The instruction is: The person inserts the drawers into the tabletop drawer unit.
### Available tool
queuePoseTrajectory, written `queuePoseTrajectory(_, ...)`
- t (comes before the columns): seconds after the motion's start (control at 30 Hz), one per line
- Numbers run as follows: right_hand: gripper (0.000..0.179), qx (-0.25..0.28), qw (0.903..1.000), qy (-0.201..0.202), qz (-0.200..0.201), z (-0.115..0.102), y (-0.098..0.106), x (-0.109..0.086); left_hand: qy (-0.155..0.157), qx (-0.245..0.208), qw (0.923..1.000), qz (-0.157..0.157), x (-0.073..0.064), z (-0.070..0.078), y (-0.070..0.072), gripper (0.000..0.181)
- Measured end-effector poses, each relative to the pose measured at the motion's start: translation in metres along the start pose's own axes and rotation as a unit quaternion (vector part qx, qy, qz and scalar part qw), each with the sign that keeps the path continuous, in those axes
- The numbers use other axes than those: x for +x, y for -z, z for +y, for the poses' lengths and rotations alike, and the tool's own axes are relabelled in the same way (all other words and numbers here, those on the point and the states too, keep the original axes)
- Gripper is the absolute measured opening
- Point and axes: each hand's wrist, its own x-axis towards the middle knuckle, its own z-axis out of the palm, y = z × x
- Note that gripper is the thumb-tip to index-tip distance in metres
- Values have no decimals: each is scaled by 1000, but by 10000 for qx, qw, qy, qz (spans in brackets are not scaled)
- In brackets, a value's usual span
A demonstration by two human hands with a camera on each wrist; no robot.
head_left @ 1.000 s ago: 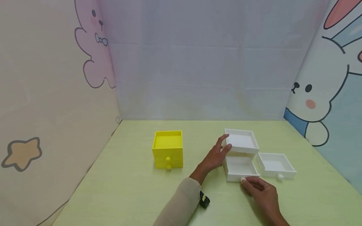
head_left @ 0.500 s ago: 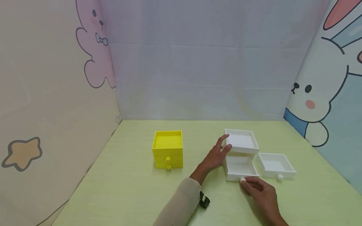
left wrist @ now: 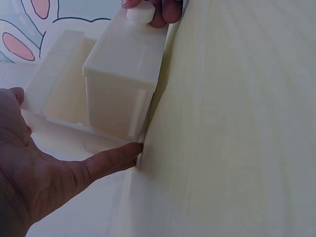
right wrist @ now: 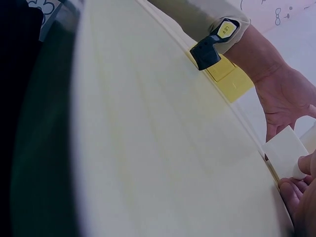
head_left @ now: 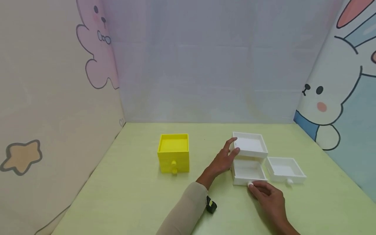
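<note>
One yellow, box-shaped plastic cabinet (head_left: 173,143) with a recessed top and round front knobs (head_left: 174,164) is placed at the left on the pale yellow-green surface (head_left: 117,195), well apart from the white pieces. Nearer the middle, a beige sleeve (head_left: 185,209) and a black wrist device (head_left: 211,205) are worn above the left hand (head_left: 221,160). That hand's grip is spread, and its fingers are rested against the left side of a white, box-shaped cabinet (head_left: 249,143) with a raised rim. From the lower compartment, a white, open-topped rectangular drawer (head_left: 248,169) is drawn out toward the near side; above it, an open compartment is seen from the left wrist. A round white knob (head_left: 250,184) on its front is pinched by the grip of the right hand (head_left: 270,200). Farther right, just beside the white cabinet, a second white drawer (head_left: 285,168) is laid upright, knob facing near. At the far right, a white cartoon rabbit (head_left: 326,98) is printed on the wall.
</note>
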Motion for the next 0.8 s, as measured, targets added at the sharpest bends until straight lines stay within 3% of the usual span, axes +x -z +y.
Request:
queuePoseTrajectory(0.3, 23, -152, 9998, 65, -62, 0, -3, 3, 17, -6, 10000, 4, 3, -1, 2, 48)
queuePoseTrajectory(0.6, 32, -342, 9982, -473, -133, -7, -3, 10, 56, -34, 10000, 12, 1, -1, 1, 49)
queuePoseTrajectory(0.8, 33, 29, 9980, -608, -153, -7, -4, 14, 58, 6, 10000, 53, 2, -1, 0, 48)
